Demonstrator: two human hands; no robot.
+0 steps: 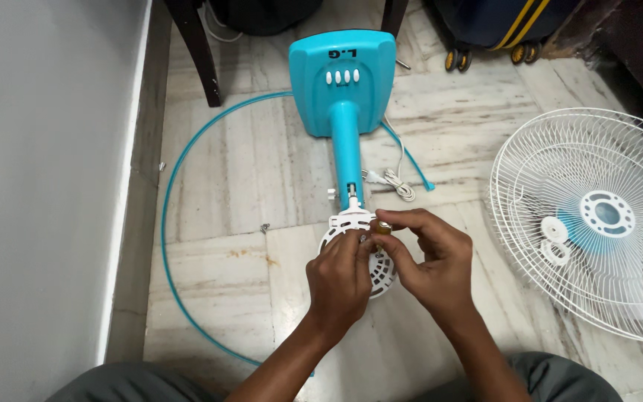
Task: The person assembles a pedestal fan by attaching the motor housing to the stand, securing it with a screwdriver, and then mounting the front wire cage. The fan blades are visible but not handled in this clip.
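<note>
A turquoise table-fan base (342,78) with white buttons lies on the marble floor, its stem (345,152) pointing toward me. At the stem's end sits the white vented motor housing (381,272). My left hand (338,283) rests on the housing and steadies it. My right hand (429,257) pinches a small brass-coloured part (383,228) at the top of the housing between thumb and fingers. Both hands meet over the housing and hide most of it.
A white wire fan grille (597,216) with small white rings on it lies at the right. A thin turquoise rim ring (169,246) curves across the floor. A coiled white cord (396,181), loose screws (264,228), chair legs (201,52), a wheeled bag (500,30), grey wall left.
</note>
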